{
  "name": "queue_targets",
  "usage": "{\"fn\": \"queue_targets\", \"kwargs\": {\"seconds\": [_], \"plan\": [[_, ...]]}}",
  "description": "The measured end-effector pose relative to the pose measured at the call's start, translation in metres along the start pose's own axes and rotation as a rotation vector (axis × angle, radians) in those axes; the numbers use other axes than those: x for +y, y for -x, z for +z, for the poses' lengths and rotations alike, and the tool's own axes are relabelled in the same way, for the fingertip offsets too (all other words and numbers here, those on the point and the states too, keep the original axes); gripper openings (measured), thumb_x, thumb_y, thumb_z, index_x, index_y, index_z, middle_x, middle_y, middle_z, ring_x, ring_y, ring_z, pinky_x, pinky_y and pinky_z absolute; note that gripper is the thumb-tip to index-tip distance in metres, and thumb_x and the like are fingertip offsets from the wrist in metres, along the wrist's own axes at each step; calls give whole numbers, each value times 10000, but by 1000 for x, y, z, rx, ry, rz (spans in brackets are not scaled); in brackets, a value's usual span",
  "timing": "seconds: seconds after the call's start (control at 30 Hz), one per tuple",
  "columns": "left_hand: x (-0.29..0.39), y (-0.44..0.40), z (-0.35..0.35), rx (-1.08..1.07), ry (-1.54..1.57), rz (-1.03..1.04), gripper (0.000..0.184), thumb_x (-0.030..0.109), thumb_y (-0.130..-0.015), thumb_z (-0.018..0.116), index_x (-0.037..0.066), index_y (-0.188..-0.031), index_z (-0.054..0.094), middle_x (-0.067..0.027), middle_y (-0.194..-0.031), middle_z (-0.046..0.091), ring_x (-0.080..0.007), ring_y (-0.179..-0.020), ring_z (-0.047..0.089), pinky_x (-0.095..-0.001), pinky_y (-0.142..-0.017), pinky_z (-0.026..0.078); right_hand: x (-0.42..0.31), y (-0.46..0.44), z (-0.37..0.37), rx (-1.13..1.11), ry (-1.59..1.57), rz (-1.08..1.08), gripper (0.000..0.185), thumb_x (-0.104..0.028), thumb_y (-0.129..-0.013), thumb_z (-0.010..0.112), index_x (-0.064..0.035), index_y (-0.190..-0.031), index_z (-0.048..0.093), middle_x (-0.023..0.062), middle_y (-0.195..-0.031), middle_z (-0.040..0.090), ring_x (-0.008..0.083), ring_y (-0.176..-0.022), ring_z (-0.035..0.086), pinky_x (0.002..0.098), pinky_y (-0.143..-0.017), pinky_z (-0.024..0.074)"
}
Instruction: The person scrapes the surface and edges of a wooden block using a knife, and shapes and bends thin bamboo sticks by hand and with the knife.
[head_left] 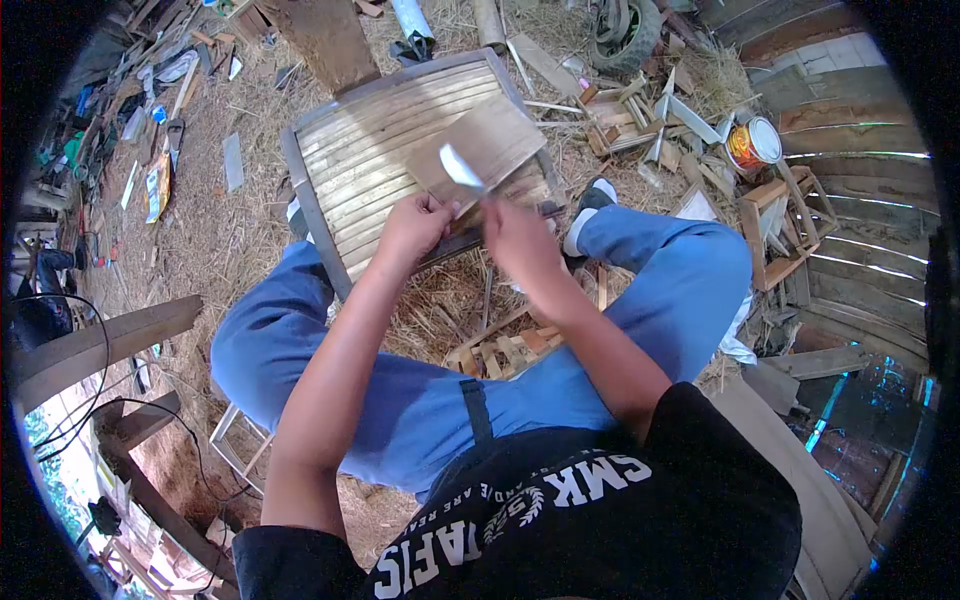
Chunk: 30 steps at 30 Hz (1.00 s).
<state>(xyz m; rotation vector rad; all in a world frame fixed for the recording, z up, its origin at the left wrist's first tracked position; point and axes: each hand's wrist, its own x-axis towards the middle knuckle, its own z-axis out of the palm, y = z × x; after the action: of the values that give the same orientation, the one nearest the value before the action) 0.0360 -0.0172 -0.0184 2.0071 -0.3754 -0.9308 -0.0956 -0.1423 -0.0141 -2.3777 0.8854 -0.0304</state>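
A flat brown board point(505, 137) lies tilted across a slatted wooden panel point(355, 180) with a dark frame, in front of my knees. My left hand point(415, 230) is closed at the board's near edge, thumb and fingers pinching it. Close beside it, my right hand point(522, 240) is wrapped round what looks like a knife point(459, 166). Its bright, glinting blade points away over the board. The handle is mostly hidden in my fist, and the hand is slightly blurred.
Straw and wood scraps cover the ground. A paint can point(754, 143) and a small wooden frame point(785, 225) stand at the right, by a plank wall point(850, 190). A tire point(626, 35) lies at the back. Below the panel sits a slatted wooden piece point(510, 350).
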Motion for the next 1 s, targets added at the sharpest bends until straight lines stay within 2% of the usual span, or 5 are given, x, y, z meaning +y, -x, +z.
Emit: {"fn": "queue_targets", "kwargs": {"seconds": [0.23,0.4,0.6,0.8,1.0], "plan": [[-11,-4,2,-1,12,-3,339,278,-887,746,44,-701,587,-39,-593,614,-121,-527,525,-308,-523,433,17,-26,-22,50,-15,111,384,-372,-1011,473,-57,-899,661,245,-828,680,466,-807,660,575,-728,518],[-14,-8,3,-29,84,25,335,282,-888,741,36,-715,593,-50,-597,618,-131,-529,534,-320,-527,437,-8,8,3,36,-31,-100,366,-346,-1010,502,-47,-870,661,245,-781,664,462,-764,647,567,-668,500],[-19,-1,1,26,-17,159,319,273,-901,716,17,-759,590,-67,-647,643,-146,-586,579,-319,-552,451,-9,7,0,-11,-47,-79,365,-362,-1007,502,-59,-887,666,232,-800,672,457,-778,646,567,-680,502],[-41,17,-24,-38,47,38,234,219,-951,627,-11,-912,608,-80,-735,671,-132,-638,596,-297,-577,462,-3,6,4,-8,-56,-84,382,-381,-1011,494,-63,-875,659,221,-783,668,455,-767,639,567,-673,488],[-29,26,-18,-20,97,25,282,240,-984,597,-25,-889,607,-64,-727,663,-111,-632,588,-282,-581,464,1,1,1,-23,-74,-45,398,-398,-1012,491,-61,-868,646,223,-794,665,457,-773,635,559,-674,483]]}}
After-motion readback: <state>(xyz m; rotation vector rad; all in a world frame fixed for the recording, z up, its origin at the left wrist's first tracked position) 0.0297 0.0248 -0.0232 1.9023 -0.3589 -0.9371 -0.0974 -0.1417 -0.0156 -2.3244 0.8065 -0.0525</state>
